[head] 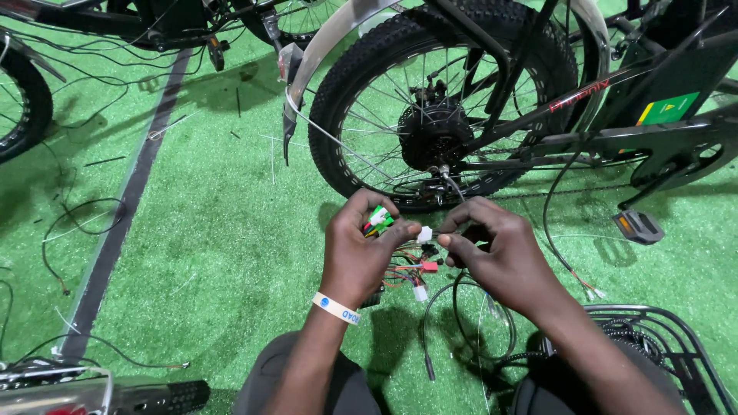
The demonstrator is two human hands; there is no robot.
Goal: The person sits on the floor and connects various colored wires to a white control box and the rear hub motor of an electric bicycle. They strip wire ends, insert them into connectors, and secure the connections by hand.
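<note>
The head view looked down on green turf (215,230) that carried everything. At its far left edge, part of another tyre (23,107) showed, with thin black wires (77,223) trailing loose beside a grey strip (123,207) running across the floor. Toward the middle stood the rear wheel (430,100) of a bicycle, its knobby tyre resting on the turf, the hub motor (434,134) at its centre and a silver mudguard (323,54) arching over it.

Just below the wheel, the left hand (357,250) was closed in a pinch around a bundle of coloured wires, a green connector (380,220) poking out above its fingers. A pale wristband (336,307) circled that wrist. A small white connector (423,234) sat between the two hands, touching the fingertips of both. The right hand (492,250) pinched the black cable (453,184) that ran up to the hub. More plugs, red (428,267) and white (420,293), hung beneath the hands.

The step in hand looked like mating a plug from the bundle to the motor lead; the next move would likely call for lining up the two halves squarely and pressing them together with steady fingers.

Farther right lay a pedal (638,227), and a black wire basket (661,346) sat at the turf's lower right corner.
</note>
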